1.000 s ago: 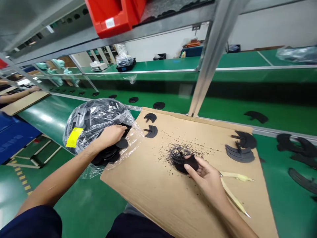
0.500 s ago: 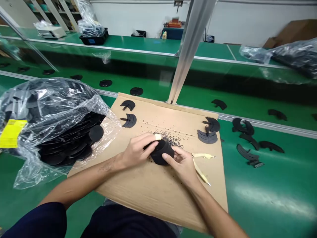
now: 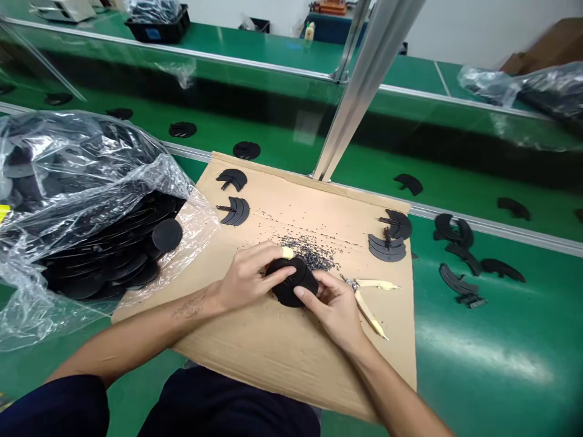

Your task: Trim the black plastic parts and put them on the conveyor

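Observation:
Between my two hands is a round black plastic part (image 3: 291,285), held over a cardboard sheet (image 3: 255,346). My left hand (image 3: 252,273) grips its left side, with a pale yellow cover on one fingertip. On the other side, my right hand (image 3: 334,303) pinches the edge, thumb on top. Behind the part lies a scatter of tiny black bits (image 3: 314,252). Cutting pliers with pale yellow handles (image 3: 371,309) rest beside my right hand, handles spread apart. Curved black pieces (image 3: 234,211) lie on the cardboard's left, and more curved pieces (image 3: 387,247) on its right.
A clear plastic bag (image 3: 104,158) spilling black discs (image 3: 113,255) stands at left. An upright metal post (image 3: 350,109) rises at the cardboard's back edge. Several black parts (image 3: 455,279) lie on the green table at right. More black parts (image 3: 246,150) line the green strip behind.
The camera view has tilted down and shifted slightly. Both hands still hold the round black part, which now shows more of its upper face. The pliers' head has come into view.

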`<action>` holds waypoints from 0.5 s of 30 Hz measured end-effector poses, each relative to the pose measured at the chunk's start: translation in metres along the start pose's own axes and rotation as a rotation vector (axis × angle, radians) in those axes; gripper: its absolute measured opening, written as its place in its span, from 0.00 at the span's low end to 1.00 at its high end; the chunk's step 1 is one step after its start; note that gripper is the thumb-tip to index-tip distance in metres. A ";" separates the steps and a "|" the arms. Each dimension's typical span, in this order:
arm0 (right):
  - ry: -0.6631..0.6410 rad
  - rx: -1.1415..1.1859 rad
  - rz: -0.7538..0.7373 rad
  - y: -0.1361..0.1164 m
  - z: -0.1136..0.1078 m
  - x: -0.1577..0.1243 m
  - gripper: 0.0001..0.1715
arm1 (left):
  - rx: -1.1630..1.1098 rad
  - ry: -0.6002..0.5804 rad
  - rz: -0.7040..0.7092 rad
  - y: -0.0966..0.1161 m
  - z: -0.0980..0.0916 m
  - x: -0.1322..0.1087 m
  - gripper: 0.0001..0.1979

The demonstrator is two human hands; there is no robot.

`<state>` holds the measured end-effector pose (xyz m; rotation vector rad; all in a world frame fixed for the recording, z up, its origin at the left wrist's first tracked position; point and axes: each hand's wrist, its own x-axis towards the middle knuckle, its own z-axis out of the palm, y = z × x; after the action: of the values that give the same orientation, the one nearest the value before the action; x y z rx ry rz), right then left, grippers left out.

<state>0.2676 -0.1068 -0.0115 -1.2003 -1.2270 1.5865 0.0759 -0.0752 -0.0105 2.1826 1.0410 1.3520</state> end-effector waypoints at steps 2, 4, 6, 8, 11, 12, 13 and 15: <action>-0.001 -0.014 -0.005 0.000 0.000 0.000 0.22 | -0.002 -0.003 0.001 0.000 0.001 -0.002 0.05; 0.000 -0.048 -0.017 0.000 -0.001 0.000 0.22 | -0.005 -0.007 0.008 0.002 0.003 -0.003 0.05; 0.002 -0.104 -0.038 -0.001 -0.002 0.000 0.21 | -0.005 -0.009 0.024 0.003 0.005 -0.004 0.05; 0.007 -0.174 -0.071 -0.001 -0.002 -0.001 0.19 | -0.003 -0.009 0.042 0.005 0.007 -0.006 0.04; 0.019 -0.281 -0.152 -0.001 -0.002 -0.002 0.17 | -0.006 0.005 0.030 0.006 0.008 -0.007 0.07; 0.028 -0.315 -0.192 -0.001 -0.001 -0.003 0.17 | -0.017 0.009 0.000 0.006 0.007 -0.007 0.09; 0.038 -0.348 -0.240 -0.001 -0.001 -0.004 0.15 | -0.038 0.001 -0.041 0.006 0.006 -0.007 0.12; 0.060 -0.410 -0.356 -0.002 -0.001 -0.005 0.11 | -0.112 -0.047 -0.111 0.007 0.004 -0.006 0.15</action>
<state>0.2700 -0.1107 -0.0088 -1.1803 -1.6738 1.0623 0.0803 -0.0839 -0.0118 2.0349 1.0271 1.2726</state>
